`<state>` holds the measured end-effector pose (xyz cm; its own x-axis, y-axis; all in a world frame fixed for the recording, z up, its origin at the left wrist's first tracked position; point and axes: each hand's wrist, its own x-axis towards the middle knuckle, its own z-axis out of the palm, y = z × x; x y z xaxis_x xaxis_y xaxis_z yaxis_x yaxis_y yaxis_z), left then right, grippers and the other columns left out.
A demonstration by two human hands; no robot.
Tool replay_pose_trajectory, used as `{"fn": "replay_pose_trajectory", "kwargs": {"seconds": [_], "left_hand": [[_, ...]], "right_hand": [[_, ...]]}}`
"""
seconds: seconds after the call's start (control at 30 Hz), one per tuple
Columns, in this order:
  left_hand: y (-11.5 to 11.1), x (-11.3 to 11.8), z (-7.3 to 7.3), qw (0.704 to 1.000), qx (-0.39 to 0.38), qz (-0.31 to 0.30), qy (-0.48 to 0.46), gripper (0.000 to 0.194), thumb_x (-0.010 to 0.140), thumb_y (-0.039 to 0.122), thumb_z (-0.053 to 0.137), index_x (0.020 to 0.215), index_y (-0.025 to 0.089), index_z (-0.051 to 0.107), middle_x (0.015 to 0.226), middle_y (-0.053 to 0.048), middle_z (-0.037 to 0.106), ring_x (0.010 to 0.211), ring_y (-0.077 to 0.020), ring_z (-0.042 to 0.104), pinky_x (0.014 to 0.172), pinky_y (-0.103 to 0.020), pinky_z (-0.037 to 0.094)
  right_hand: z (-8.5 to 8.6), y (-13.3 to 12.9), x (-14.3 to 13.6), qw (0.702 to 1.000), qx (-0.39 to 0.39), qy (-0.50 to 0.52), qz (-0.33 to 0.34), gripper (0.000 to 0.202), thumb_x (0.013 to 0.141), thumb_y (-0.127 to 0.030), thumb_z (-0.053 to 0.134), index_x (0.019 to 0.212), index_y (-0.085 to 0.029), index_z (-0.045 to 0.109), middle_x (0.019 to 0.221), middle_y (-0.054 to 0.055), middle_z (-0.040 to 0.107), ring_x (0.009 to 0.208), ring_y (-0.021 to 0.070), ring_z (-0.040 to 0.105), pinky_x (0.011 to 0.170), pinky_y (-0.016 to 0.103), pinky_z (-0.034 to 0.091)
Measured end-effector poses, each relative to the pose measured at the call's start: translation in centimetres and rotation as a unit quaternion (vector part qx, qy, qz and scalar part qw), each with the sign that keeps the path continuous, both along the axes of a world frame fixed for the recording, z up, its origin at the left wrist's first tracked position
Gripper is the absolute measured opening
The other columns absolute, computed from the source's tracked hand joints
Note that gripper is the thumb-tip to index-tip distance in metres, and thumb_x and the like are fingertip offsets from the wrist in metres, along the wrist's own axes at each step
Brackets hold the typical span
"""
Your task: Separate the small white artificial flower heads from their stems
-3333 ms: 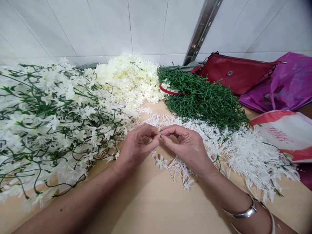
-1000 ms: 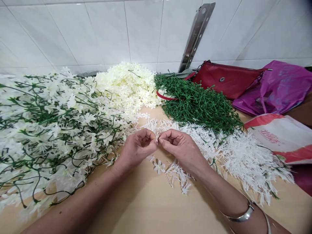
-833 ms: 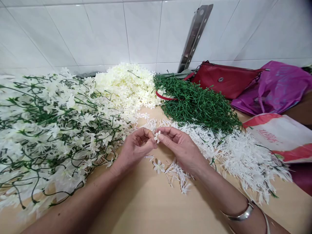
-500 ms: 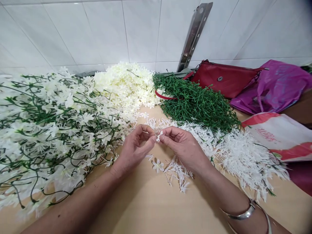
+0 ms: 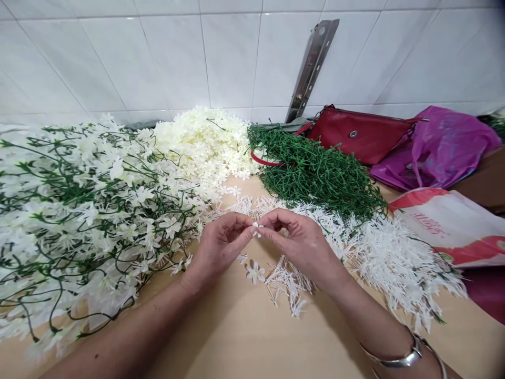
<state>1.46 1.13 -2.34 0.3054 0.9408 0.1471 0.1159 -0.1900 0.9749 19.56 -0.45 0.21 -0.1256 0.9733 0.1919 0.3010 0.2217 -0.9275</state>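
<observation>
Between my fingertips, over the middle of the table, is a small white artificial flower (image 5: 257, 229). My left hand (image 5: 225, 241) pinches it from the left, thumb against forefinger. From the right, my right hand (image 5: 298, 239) pinches the same flower; the fingertips of both hands nearly meet, and part of the flower is hidden behind them. Just below lies a loose white artificial blossom (image 5: 255, 272) on the tabletop. Beside it, under my right hand, is a little heap of white plastic stamens (image 5: 290, 287).
Assembled white flowers on green stems (image 5: 90, 221) cover the left. Cream blossoms (image 5: 209, 137) are piled at the back. Green plastic stems (image 5: 315, 171) and more white stamens (image 5: 398, 258) lie right, near a red handbag (image 5: 366, 134), a purple bag (image 5: 445, 150) and a printed plastic bag (image 5: 453, 226).
The view has tipped up a little, so everything sits lower in the picture. My hands have drawn slightly closer together around the flower, which has turned a little.
</observation>
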Motion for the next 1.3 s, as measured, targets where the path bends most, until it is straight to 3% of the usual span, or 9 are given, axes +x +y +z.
{"fn": "replay_pose_trajectory", "kwargs": {"seconds": [0.1,0.23,0.37,0.53,0.7,0.9,1.03,1.3], "left_hand": [[0.0,0.1,0.1,0.999,-0.021,-0.013,-0.021,0.019,0.089,0.034,0.068,0.088,0.015,0.067,0.076,-0.002,0.067,0.071,-0.0132,0.061,0.069,-0.025,0.047],[0.0,0.2,0.3,0.996,-0.064,-0.010,-0.066,0.019,0.086,0.033,0.072,0.086,0.016,0.063,0.074,-0.002,0.070,0.070,-0.0130,0.064,0.070,-0.025,0.048],[0.0,0.3,0.3,0.994,-0.065,0.003,-0.083,0.021,0.085,0.034,0.072,0.083,0.016,0.063,0.074,-0.002,0.070,0.069,-0.0131,0.063,0.069,-0.025,0.047],[-0.1,0.2,0.1,0.994,-0.049,-0.013,-0.093,0.018,0.088,0.033,0.071,0.085,0.016,0.065,0.076,-0.002,0.070,0.072,-0.0136,0.063,0.072,-0.025,0.048],[0.0,0.0,0.9,0.996,-0.043,-0.017,-0.078,0.021,0.088,0.035,0.070,0.082,0.015,0.069,0.074,-0.003,0.071,0.073,-0.0141,0.063,0.072,-0.025,0.047],[0.2,0.1,1.0,0.993,-0.071,-0.014,-0.095,0.024,0.083,0.038,0.073,0.077,0.015,0.072,0.073,-0.003,0.073,0.069,-0.0141,0.063,0.071,-0.025,0.048],[0.1,0.2,0.7,0.993,-0.070,-0.001,-0.095,0.022,0.083,0.035,0.073,0.075,0.015,0.072,0.070,-0.002,0.072,0.066,-0.0123,0.061,0.068,-0.023,0.046],[0.1,0.1,1.0,0.995,-0.056,-0.016,-0.079,0.026,0.085,0.039,0.072,0.074,0.015,0.075,0.075,-0.005,0.076,0.072,-0.0147,0.067,0.072,-0.025,0.051]], "right_hand": [[0.0,-0.1,0.1,0.998,0.040,-0.025,-0.029,0.003,0.087,-0.022,0.069,0.085,-0.023,0.069,0.079,-0.001,0.068,0.076,0.0150,0.062,0.073,0.029,0.049],[0.3,-0.4,-0.2,0.983,0.155,-0.067,-0.067,0.007,0.089,-0.016,0.066,0.090,-0.023,0.068,0.090,0.002,0.070,0.085,0.0169,0.065,0.079,0.031,0.052],[0.8,-0.8,-0.8,0.962,0.238,-0.116,-0.068,0.013,0.092,-0.014,0.063,0.085,-0.023,0.068,0.089,0.004,0.067,0.086,0.0185,0.067,0.079,0.033,0.052],[0.5,-0.9,-1.2,0.966,0.216,-0.135,-0.043,0.015,0.092,-0.013,0.063,0.083,-0.023,0.070,0.087,0.003,0.070,0.081,0.0169,0.067,0.076,0.032,0.052],[0.1,-0.9,-1.3,0.973,0.190,-0.124,-0.048,0.012,0.094,-0.018,0.063,0.087,-0.024,0.071,0.089,0.004,0.073,0.083,0.0174,0.069,0.078,0.033,0.054],[-0.1,-0.6,-0.9,0.982,0.164,-0.090,-0.028,0.011,0.091,-0.017,0.066,0.088,-0.024,0.074,0.090,0.003,0.076,0.085,0.0183,0.071,0.079,0.034,0.055],[-0.2,-0.5,-0.9,0.978,0.176,-0.110,-0.039,0.005,0.087,-0.022,0.071,0.089,-0.024,0.075,0.089,0.003,0.078,0.084,0.0202,0.071,0.081,0.038,0.053],[0.1,-0.7,-0.9,0.973,0.187,-0.126,-0.045,0.011,0.090,-0.023,0.067,0.085,-0.027,0.076,0.086,0.000,0.080,0.082,0.0199,0.073,0.081,0.038,0.053]]}}
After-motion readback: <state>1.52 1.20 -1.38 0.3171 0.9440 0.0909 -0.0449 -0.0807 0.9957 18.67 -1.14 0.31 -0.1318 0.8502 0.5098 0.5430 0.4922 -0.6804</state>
